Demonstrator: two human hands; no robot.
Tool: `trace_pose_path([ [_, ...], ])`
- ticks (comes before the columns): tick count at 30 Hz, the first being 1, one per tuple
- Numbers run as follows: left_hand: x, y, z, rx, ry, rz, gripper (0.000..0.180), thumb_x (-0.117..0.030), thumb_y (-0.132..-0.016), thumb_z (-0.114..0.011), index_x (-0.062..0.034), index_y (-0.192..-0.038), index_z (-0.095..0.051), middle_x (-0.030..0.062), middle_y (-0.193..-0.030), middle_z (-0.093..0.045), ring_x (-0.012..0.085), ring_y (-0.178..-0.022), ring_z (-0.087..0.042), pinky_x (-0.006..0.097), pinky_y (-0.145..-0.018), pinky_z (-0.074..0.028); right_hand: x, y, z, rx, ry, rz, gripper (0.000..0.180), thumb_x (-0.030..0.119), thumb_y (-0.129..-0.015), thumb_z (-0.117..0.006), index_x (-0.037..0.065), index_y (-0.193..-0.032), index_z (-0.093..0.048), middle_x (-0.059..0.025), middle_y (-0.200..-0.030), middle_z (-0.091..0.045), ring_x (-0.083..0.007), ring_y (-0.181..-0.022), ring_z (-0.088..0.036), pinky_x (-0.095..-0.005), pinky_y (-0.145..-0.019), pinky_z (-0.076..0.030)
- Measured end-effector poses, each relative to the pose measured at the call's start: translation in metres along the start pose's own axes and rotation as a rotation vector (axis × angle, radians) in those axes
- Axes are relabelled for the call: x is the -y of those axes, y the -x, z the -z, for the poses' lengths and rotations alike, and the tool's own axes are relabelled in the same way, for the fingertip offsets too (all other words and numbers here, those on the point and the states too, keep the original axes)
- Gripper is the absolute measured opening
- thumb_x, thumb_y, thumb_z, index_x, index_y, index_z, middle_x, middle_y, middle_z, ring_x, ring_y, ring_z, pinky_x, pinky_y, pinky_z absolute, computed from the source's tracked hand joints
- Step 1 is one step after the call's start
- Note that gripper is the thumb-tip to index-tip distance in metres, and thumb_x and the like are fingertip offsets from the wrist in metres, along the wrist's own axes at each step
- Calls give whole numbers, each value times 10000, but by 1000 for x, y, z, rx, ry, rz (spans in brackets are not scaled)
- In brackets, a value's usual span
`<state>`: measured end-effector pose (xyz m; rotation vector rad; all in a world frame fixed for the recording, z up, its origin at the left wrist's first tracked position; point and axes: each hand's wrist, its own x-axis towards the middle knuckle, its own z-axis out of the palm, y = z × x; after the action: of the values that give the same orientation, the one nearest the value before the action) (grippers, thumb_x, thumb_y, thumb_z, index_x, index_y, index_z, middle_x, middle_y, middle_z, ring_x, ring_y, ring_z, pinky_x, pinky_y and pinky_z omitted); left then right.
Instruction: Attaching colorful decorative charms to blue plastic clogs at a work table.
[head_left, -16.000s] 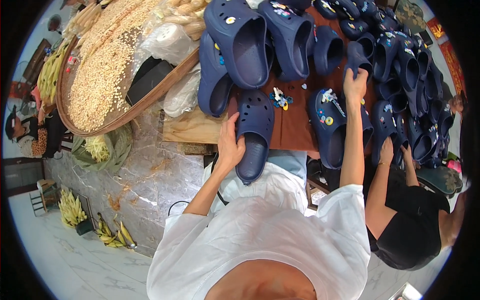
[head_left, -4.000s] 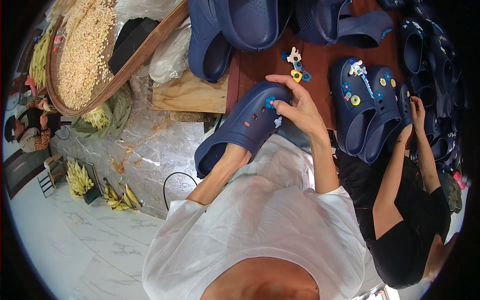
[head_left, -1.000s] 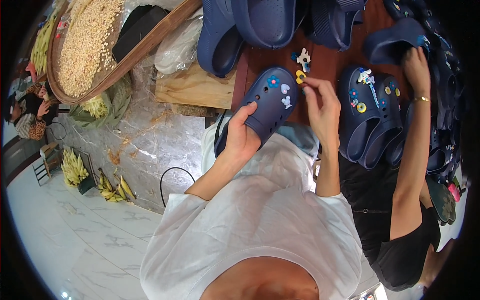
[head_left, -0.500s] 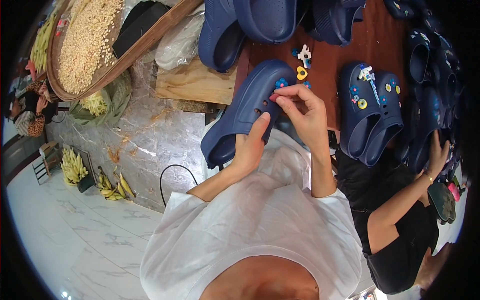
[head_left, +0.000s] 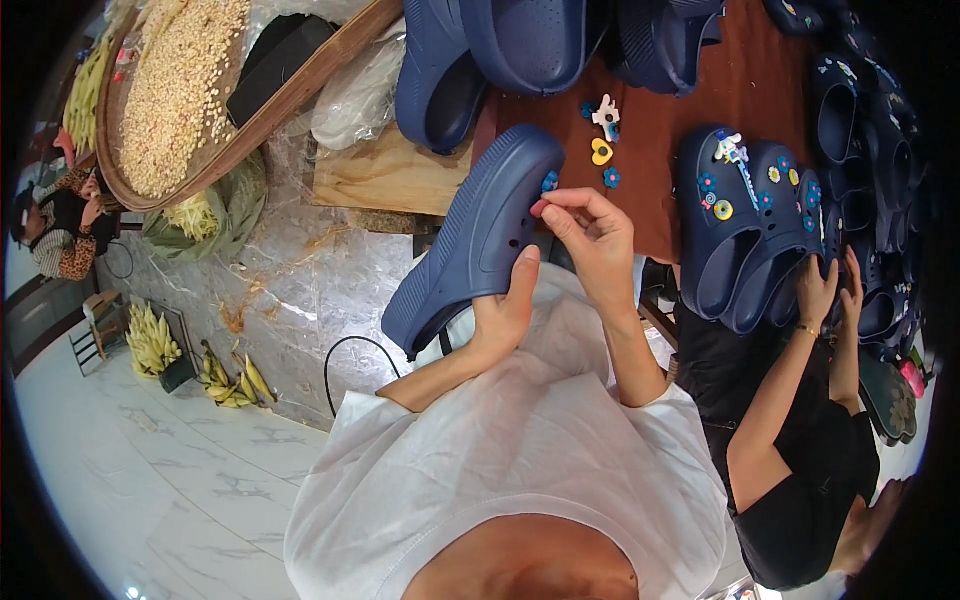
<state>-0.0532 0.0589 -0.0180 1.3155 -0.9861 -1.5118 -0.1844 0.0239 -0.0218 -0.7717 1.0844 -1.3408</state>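
Left hand [head_left: 505,310] grips navy clog [head_left: 475,240] from below; right hand [head_left: 590,235] pinches a blue charm [head_left: 549,182] against its toe; beyond, woven tray [head_left: 290,95] holding grain [head_left: 180,85], brown tabletop [head_left: 750,90], marble floor [head_left: 200,440]

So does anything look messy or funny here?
A bit: straw-like scraps lie scattered on the marble floor below the wooden table edge. Otherwise the left hand and right hand just hold a navy clog.

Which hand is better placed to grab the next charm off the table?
Right. The right hand is pinching at the blue clog and is nearest the loose charms on the red-brown table. The left hand grips the clog from below, supporting it.
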Motion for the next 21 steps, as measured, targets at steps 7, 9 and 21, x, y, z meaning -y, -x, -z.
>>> trace_pose_path([
  [7,3,-4,-3,-14,-82,-252,272,-84,-974,-531,33,-1218,-560,63,-1123,-587,130,-978,-547,265,-848,-449,-1,8,-7,-104,-24,-17,130,15,-907,-655,-32,-1029,-655,-117,-961,-702,-131,-902,-659,-247,-842,-514],
  [9,1,-5,-4,-11,-94,-256,278,-77,-973,-527,36,-1224,-557,67,-1129,-587,135,-983,-549,268,-852,-449,-3,6,-6,-119,-23,-19,118,17,-908,-656,-29,-1017,-653,-117,-957,-703,-130,-898,-658,-245,-839,-513],
  [21,-5,-11,6,22,-143,-284,310,-15,-932,-566,36,-1237,-558,97,-1134,-600,170,-986,-574,294,-864,-462,-7,8,-9,-61,104,120,92,7,-915,-645,-28,-973,-583,-77,-979,-643,-120,-930,-652,-232,-806,-523],
])
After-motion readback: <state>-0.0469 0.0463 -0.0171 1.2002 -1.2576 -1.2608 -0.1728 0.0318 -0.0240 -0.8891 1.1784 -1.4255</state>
